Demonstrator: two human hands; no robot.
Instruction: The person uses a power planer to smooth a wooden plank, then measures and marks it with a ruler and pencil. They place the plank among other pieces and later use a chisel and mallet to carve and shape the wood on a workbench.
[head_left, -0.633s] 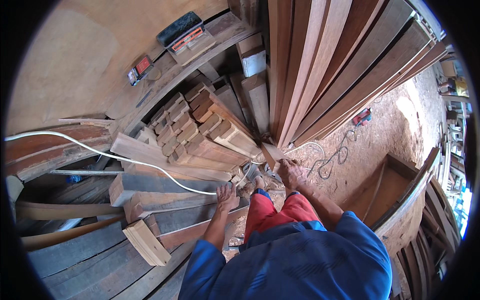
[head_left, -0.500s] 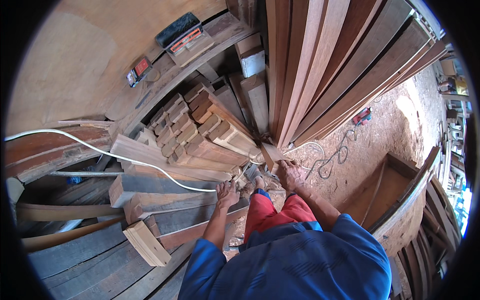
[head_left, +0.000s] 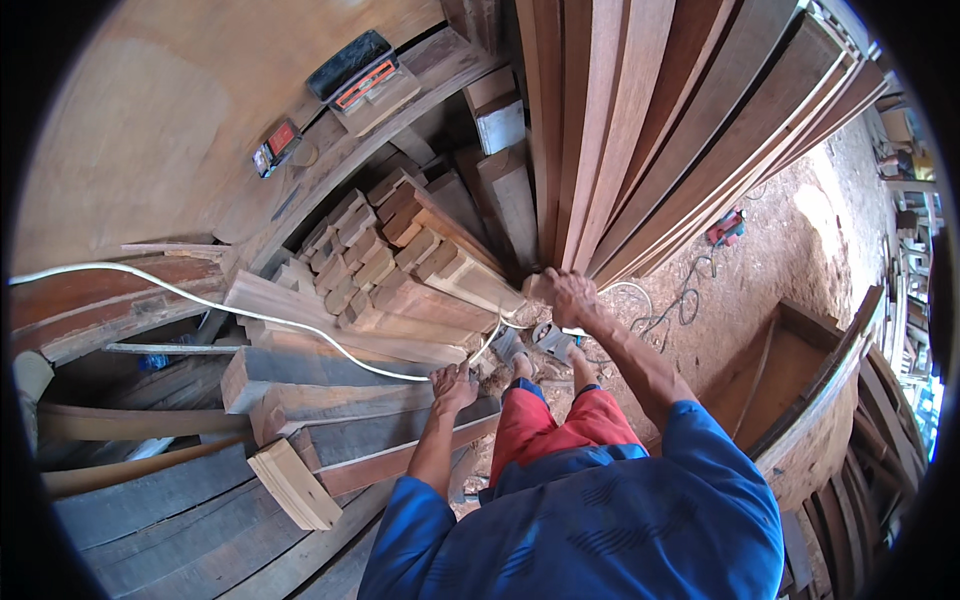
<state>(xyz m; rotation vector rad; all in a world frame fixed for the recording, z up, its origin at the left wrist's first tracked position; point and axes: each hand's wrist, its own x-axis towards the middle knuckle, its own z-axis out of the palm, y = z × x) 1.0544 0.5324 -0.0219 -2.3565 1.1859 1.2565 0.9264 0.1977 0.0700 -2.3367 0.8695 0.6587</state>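
My right hand (head_left: 573, 300) reaches forward to the foot of the leaning boards (head_left: 600, 150). Its fingers close on the end of a wooden piece (head_left: 538, 288), mostly hidden by the hand and the wood around it. Lower and to the left, my left hand (head_left: 454, 388) rests with its fingers laid over the ends of the stacked dark timbers (head_left: 370, 435). A white cable (head_left: 330, 342) runs up to that hand's fingertips. Between and beyond the hands lies a pile of short, shaped wooden blocks (head_left: 375, 262).
A red power tool (head_left: 725, 228) with a dark cord (head_left: 685, 300) lies on the sawdust-covered floor. To the right stands a shallow wooden box (head_left: 785, 385). On the ledge are a black-and-orange case (head_left: 365, 80) and a small red-and-black device (head_left: 277, 148). My feet (head_left: 520, 362) stand close to the pile.
My right hand has moved forward, away from my body, taking the wooden piece toward the foot of the leaning boards. The left hand's fingers have settled lower over the timber ends.
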